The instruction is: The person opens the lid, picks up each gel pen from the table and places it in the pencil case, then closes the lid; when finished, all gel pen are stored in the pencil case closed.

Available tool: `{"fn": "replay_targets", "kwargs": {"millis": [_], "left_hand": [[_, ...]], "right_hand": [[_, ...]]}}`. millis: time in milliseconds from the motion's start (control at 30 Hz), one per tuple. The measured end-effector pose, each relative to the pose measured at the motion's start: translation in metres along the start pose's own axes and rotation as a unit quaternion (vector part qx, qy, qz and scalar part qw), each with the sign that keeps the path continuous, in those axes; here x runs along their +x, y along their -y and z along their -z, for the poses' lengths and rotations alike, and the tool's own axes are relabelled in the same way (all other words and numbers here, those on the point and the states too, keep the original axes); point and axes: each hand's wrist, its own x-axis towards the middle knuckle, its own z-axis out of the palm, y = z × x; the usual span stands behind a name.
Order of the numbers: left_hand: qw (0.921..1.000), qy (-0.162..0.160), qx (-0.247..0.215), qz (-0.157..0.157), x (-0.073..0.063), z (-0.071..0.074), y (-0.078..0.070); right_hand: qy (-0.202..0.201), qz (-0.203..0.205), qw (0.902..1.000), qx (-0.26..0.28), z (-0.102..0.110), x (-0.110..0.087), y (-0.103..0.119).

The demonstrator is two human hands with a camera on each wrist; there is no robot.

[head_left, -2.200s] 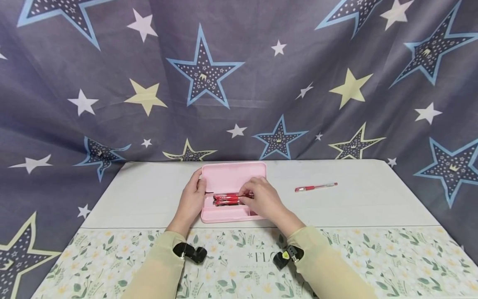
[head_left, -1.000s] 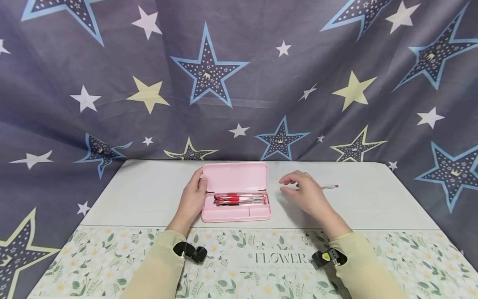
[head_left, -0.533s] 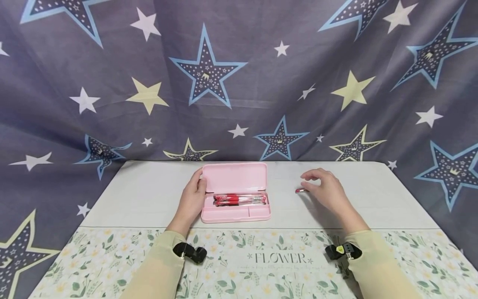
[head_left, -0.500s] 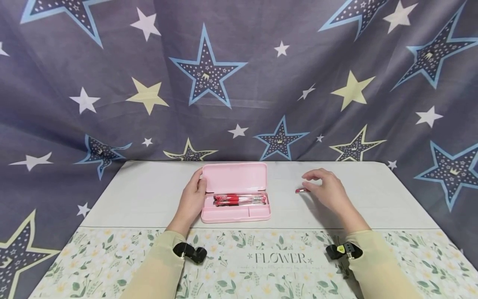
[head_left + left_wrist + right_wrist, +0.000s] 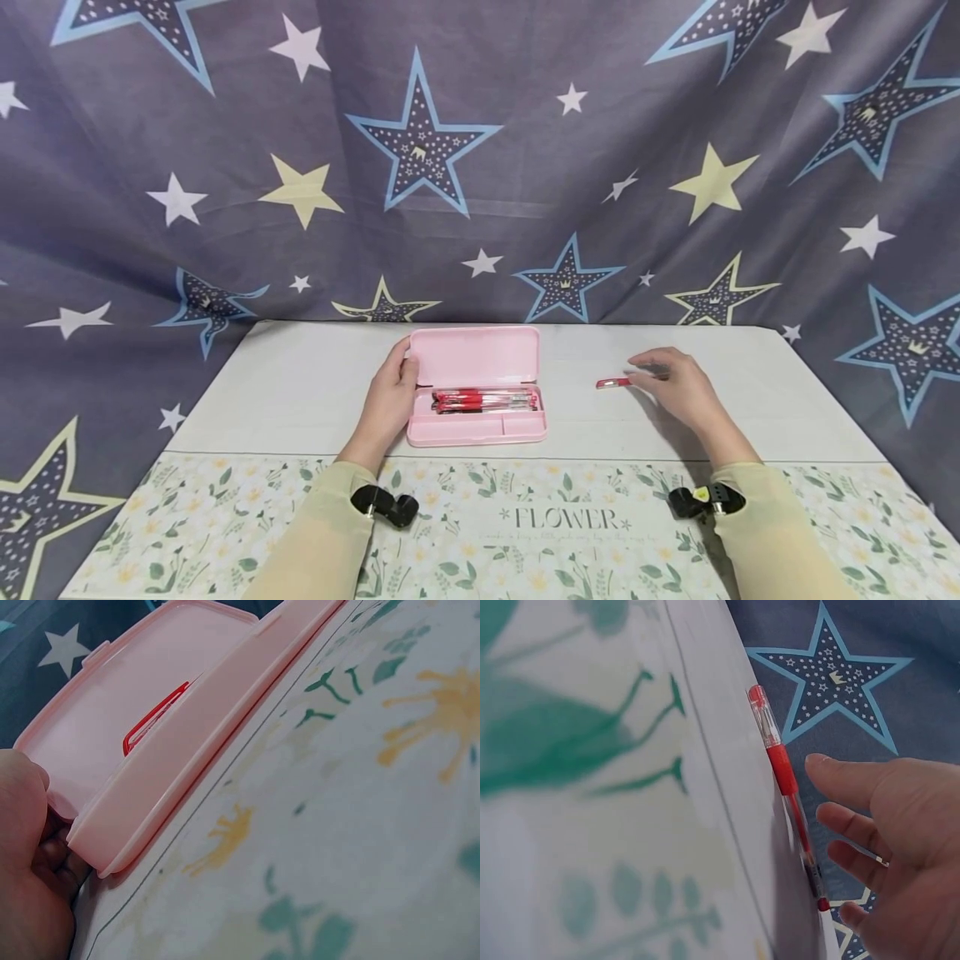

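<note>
A pink pencil case [image 5: 474, 354] lies with its lid raised; several red pens [image 5: 483, 400] sit in its rear compartment. My left hand [image 5: 390, 392] grips the case's left side, thumb inside, fingers around the outer edge; the left wrist view shows those fingers [image 5: 64, 859] against the case end [image 5: 150, 780]. One more red gel pen [image 5: 613, 383] lies on the table right of the case, partly hidden by my right hand [image 5: 678, 387]. In the right wrist view that hand's thumb and fingers are spread beside the whole pen [image 5: 784, 769], apart from it.
A white tabletop [image 5: 300, 375] meets a floral mat [image 5: 525, 550] lettered "FLOWER" along the near side. Behind the table hangs a dark curtain [image 5: 517, 183] with stars. Each sleeve carries a black wrist camera [image 5: 382, 504].
The right hand has left the pens in the case and moved right to the lone pen, lately a little farther along it. The left hand has stayed on the case.
</note>
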Motion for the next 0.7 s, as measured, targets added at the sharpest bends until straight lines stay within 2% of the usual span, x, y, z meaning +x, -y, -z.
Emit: {"fn": "replay_targets", "kwargs": {"millis": [400, 567, 700], "left_hand": [[1.0000, 0.002, 0.003, -0.002, 0.000, 0.000, -0.001], [1.0000, 0.002, 0.005, -0.001, 0.000, 0.001, -0.001], [1.0000, 0.003, 0.005, -0.001, 0.000, 0.001, -0.001]], "right_hand": [[0.024, -0.008, 0.9997, -0.009, -0.002, -0.003, -0.014], [0.018, 0.009, 0.9997, -0.014, -0.003, -0.004, -0.017], [0.016, -0.004, 0.9997, -0.016, -0.004, -0.004, -0.017]]}}
